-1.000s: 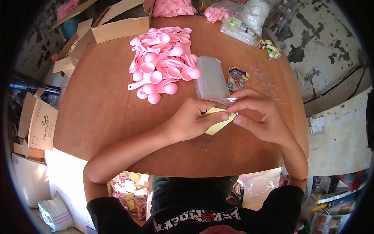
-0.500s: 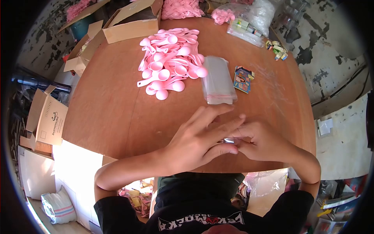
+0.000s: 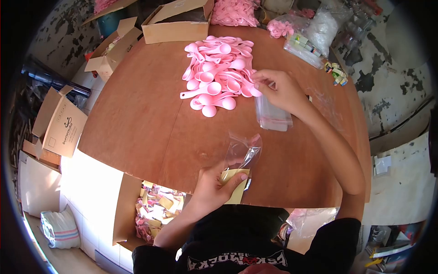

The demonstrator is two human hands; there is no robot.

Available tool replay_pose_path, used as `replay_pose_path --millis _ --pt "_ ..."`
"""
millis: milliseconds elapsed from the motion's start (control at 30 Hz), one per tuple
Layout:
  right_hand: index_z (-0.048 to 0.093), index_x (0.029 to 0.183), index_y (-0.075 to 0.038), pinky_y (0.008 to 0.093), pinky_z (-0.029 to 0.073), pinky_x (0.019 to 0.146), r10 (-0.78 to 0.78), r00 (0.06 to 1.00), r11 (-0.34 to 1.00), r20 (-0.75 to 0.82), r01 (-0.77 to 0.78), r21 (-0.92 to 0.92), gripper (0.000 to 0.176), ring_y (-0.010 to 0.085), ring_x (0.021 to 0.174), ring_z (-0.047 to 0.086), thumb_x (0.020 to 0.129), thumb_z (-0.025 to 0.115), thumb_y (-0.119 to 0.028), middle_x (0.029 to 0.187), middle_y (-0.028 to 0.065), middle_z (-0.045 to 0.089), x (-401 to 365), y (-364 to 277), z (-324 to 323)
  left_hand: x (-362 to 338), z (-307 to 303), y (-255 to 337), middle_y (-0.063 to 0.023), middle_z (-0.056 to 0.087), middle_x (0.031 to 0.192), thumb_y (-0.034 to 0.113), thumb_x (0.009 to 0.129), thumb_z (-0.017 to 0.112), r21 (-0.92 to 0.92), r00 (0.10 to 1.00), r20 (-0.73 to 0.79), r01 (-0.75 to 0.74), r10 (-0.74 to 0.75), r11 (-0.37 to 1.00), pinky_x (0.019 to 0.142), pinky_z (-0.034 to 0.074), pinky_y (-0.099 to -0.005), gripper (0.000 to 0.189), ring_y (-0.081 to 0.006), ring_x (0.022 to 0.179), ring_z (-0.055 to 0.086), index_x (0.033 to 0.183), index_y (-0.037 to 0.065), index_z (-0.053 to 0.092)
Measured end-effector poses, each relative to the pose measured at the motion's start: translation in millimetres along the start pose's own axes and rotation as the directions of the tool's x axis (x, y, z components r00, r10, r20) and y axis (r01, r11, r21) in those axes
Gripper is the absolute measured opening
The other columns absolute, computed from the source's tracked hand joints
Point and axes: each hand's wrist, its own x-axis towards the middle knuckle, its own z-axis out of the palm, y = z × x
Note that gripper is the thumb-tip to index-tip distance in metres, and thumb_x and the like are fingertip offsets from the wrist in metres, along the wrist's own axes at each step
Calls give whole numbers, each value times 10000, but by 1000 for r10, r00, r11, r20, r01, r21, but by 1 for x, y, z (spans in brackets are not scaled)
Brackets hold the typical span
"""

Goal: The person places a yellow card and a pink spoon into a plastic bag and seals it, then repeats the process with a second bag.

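Note:
My left hand (image 3: 214,185), at the table's near edge, grips a clear plastic bag (image 3: 242,148) and a yellow card (image 3: 235,185) at its lower end, thumb on top. The bag's upper part stands up, loose and crinkled. My right hand (image 3: 282,89) reaches to the right edge of a heap of pink measuring scoops (image 3: 214,75). Its fingers are bent and slightly apart beside the nearest scoops, and I see nothing held in them. Beneath this hand lies a stack of flat clear bags (image 3: 273,114), partly covered by it.
A cardboard box (image 3: 178,25) and a bag of pink scoops (image 3: 235,11) stand at the back. Clear packaging (image 3: 303,50) and small boxes (image 3: 336,73) are at the back right. Below the table's left front edge, an open carton (image 3: 125,210) holds many filled packets (image 3: 159,208).
My hands have separated. The right one moved up and away to the scoop heap; the left stays near the edge, now showing the bag and yellow card. The colourful packet is now mostly hidden.

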Motion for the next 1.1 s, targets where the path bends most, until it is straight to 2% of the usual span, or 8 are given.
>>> replay_pose_path --millis 167,367,567,700,800,867,1000,1100 --pt "670 1079 -22 427 518 816 -449 890 848 -74 398 -351 284 362 920 644 799 638 -58 1019 169 672 78 48 33 4 -3 -1 -110 736 952 81 883 717 75 998 41 -56 54 996 732 536 -254 338 -106 842 679 1188 -30 624" --pt "655 1121 -38 456 501 877 -30 970 839 239 154 -522 345 378 1054 600 781 639 -98 1144 187 640 105 33 34 4 -5 1 -124 737 966 79 873 726 68 999 31 -39 37 997 751 538 -264 332 -124 858 690 1173 -32 635" --pt "652 1093 -38 493 506 854 -212 971 661 106 223 -716 331 412 967 628 774 623 -116 1168 200 625 80 32 23 6 -5 -4 -129 737 957 66 866 729 33 997 43 -59 58 998 766 542 -263 331 -126 864 693 1164 -43 634" --pt "652 1063 -36 501 505 795 -145 989 704 12 112 -702 309 423 886 635 762 608 -91 1085 193 651 38 12 -4 6 -6 0 -133 737 948 61 863 732 23 998 49 -36 34 999 764 545 -263 329 -123 861 693 1156 -53 633" --pt "652 1040 -24 402 507 701 -81 997 874 2 72 -481 234 286 804 668 818 631 -95 925 129 680 5 4 -23 6 -6 2 -131 738 949 58 859 736 17 999 38 -14 14 1000 761 547 -261 325 -123 862 692 1148 -51 638" --pt "660 1025 -13 296 463 631 311 948 945 62 -301 -129 175 112 757 629 897 650 -133 805 40 661 -19 -5 -30 5 -4 1 -122 737 940 57 864 732 15 999 34 -38 37 999 756 546 -255 318 -116 856 688 1150 -46 639" --pt "663 954 -15 260 462 643 334 942 933 3 -331 142 168 71 713 570 924 661 -180 828 24 639 -66 -24 -36 2 -3 -1 -137 736 959 69 862 732 -45 996 68 61 -57 997 761 545 -280 304 -176 881 713 1137 -28 647" --pt "663 1009 -8 242 483 733 225 965 901 -133 -154 406 142 87 838 620 933 646 -127 893 40 681 -87 -41 -35 16 -2 15 -97 727 892 83 883 716 -90 973 211 115 -94 989 710 524 -263 280 -110 809 669 1135 -18 647"
